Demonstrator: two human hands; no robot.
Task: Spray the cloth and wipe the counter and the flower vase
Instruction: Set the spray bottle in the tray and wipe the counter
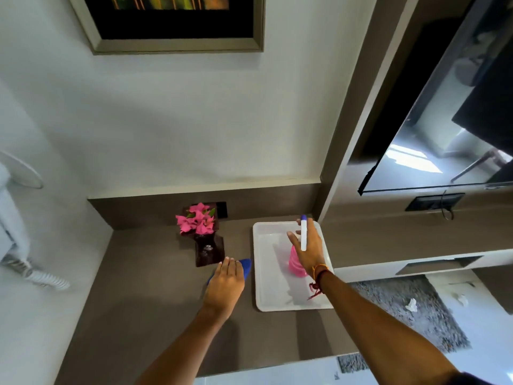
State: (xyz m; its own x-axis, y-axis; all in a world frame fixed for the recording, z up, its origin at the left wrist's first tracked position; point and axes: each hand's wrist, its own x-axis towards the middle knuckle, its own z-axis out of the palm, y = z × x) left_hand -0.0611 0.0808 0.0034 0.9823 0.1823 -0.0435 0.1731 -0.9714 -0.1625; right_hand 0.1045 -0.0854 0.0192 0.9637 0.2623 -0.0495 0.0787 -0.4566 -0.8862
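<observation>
Left hand [226, 283] flat on blue cloth [245, 266], brown counter [144, 287], right hand [309, 250] gripping spray bottle [296, 259]

Left hand [225, 284] flat, palm down; right hand [310, 247] apparently loosely open.

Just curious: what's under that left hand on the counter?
A blue cloth, pressed flat by the left hand. Only its edges peek out; the rest is covered.

Left hand [225, 284] on cloth [245, 266] (blue)
</observation>
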